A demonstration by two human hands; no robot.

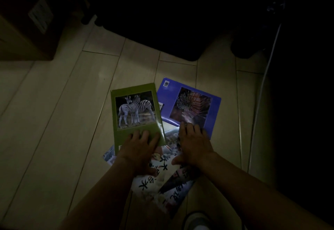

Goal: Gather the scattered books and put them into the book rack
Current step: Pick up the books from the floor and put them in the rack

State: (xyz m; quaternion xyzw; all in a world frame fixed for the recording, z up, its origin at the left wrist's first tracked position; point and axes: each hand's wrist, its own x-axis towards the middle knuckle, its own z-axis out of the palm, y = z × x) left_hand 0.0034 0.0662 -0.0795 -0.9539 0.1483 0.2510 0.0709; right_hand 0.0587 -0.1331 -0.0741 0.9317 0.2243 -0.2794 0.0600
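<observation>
The green book, zebras on its cover, lies on the floor atop a loose, overlapping pile. The blue book sits just beside it on the right. A white book with brush lettering lies under both, nearest you. Your left hand rests flat on the green book's near edge, and your right hand lies across the blue book's near corner. Each grip is wide, fingers straight, holding nothing. You look to be at the gathering step. Next, slide the covers into one squared stack, then curl your fingers under its edges. The rack is not in view; only dark furniture stands beyond.
</observation>
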